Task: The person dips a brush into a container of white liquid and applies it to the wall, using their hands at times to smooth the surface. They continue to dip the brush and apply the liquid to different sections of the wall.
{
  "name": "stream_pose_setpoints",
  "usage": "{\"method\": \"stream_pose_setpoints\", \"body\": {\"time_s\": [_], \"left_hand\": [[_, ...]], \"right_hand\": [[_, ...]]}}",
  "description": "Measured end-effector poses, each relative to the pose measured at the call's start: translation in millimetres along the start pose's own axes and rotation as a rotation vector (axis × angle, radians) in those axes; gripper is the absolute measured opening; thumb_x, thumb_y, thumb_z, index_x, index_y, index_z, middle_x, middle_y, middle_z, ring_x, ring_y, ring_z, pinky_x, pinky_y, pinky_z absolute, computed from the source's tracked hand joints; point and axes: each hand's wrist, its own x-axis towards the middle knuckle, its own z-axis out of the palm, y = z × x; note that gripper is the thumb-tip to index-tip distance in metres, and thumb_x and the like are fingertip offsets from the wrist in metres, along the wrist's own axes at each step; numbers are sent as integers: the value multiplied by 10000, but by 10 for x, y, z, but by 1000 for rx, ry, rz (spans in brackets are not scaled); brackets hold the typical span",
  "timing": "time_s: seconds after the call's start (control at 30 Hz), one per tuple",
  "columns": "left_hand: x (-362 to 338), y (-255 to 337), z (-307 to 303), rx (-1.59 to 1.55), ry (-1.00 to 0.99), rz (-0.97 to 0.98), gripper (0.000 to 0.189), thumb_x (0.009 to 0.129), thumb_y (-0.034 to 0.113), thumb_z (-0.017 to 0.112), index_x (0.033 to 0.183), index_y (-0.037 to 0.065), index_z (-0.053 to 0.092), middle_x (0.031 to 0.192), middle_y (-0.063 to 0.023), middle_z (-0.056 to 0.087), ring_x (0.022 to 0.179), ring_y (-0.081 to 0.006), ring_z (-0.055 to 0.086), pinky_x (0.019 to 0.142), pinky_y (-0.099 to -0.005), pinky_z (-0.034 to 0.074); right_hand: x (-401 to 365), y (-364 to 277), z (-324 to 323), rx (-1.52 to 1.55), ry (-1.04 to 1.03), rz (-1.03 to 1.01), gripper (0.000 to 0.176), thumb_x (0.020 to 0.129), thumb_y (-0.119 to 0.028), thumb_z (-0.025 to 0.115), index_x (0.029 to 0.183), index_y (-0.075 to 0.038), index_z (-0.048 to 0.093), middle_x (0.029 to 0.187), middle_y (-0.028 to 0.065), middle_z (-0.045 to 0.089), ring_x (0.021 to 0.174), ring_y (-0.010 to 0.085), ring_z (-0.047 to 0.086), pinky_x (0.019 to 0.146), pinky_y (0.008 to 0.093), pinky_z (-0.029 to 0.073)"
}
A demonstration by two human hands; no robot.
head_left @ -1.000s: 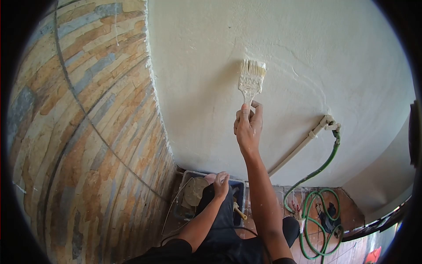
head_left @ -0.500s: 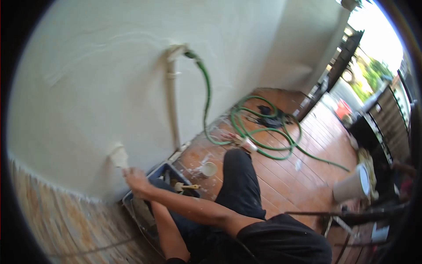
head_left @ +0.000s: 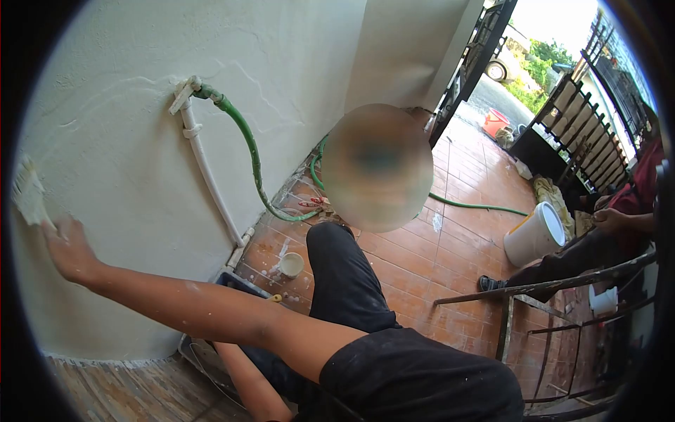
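Observation:
At the far left, my right hand [head_left: 69,250] is closed round a wide, pale brush [head_left: 29,197], whose bristles touch the white wall [head_left: 126,183]. My left forearm shows below the right arm, but the left hand is hidden behind that arm. A dark tray [head_left: 232,283] sits on the floor beneath my arms, partly covered; a small yellow handle [head_left: 275,298] shows at its edge. Near my raised knee a small round white container [head_left: 291,264] rests on the splattered tiles.
A white pipe [head_left: 205,165] with a green hose [head_left: 246,133] stands along the wall. A blurred round patch hides part of the floor. At right are a white bucket [head_left: 536,235], a metal frame [head_left: 506,327] and another person [head_left: 629,218]. A red bucket [head_left: 496,121] stands near the gate.
The view has turned, shifting the wall and floor. My right hand and the brush have moved left and up along the wall. More of the person at right now shows.

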Motion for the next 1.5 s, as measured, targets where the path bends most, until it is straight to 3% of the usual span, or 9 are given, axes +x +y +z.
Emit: {"method": "stream_pose_setpoints", "body": {"time_s": [0.1,0.4,0.7,0.73,0.8,0.83,0.97,1.3,1.5], "left_hand": [[206,1,-182,-123,-5,-3,350,837,263,569,1077,9,547,1018,-152,568,878,-299,548,782,-389,445],[291,747,-1,-535,-35,5,405,827,245,575,1148,1,531,1100,-164,552,964,-305,549,856,-381,440],[618,831,-337,-772,243,-176,469,818,226,581,1219,-8,515,1183,-176,537,1050,-312,549,930,-373,435],[24,316,-837,-748,408,-243,477,816,224,582,1227,-8,514,1192,-177,535,1060,-313,549,938,-372,435],[28,440,-906,172,415,-182,541,828,283,614,1250,-27,475,1279,-219,474,1205,-337,440,1022,-390,341],[65,1085,-892,-70,619,-421,565,834,332,614,1253,-20,473,1287,-232,463,1228,-335,421,1028,-389,334],[159,1520,-974,573,386,-204,885,808,595,536,1425,34,238,1465,-256,206,1381,-393,132,1087,-556,128],[209,2098,-457,982,219,56,1040,742,715,514,1466,82,118,1503,-247,9,1394,-396,-22,1067,-606,-5],[184,2230,-343,633,92,181,1118,703,707,575,1467,75,57,1501,-248,-29,1386,-415,-41,1087,-580,49]], "right_hand": [[-298,360,-668,-265,-282,278,504,914,-373,450,734,88,547,660,275,540,652,360,575,662,463,430],[-1564,1964,-1880,-651,-83,780,570,880,-455,474,787,85,630,730,256,631,757,379,641,689,416,487],[-738,683,-1375,-141,-348,806,355,906,-346,492,797,-21,583,610,96,561,458,214,529,416,369,432],[-640,373,-1427,-184,-406,804,279,888,-298,517,803,-40,583,582,49,531,441,185,496,407,349,414],[-477,60,-1686,-12,-542,823,117,891,-188,499,883,-76,534,526,-60,377,406,58,363,365,239,300],[-460,-188,-1783,238,-370,908,116,916,-191,484,879,-83,508,531,-84,343,402,22,311,355,199,240],[-335,-335,-2394,205,-194,938,255,964,-296,445,802,-102,480,520,-89,283,382,13,181,347,198,134],[-620,-336,-3595,100,48,934,265,953,-301,465,796,-88,475,526,-64,288,398,20,186,375,202,124],[-801,-435,-3840,101,105,954,293,954,-321,460,785,-83,473,519,-66,289,387,20,187,368,197,125]]}}
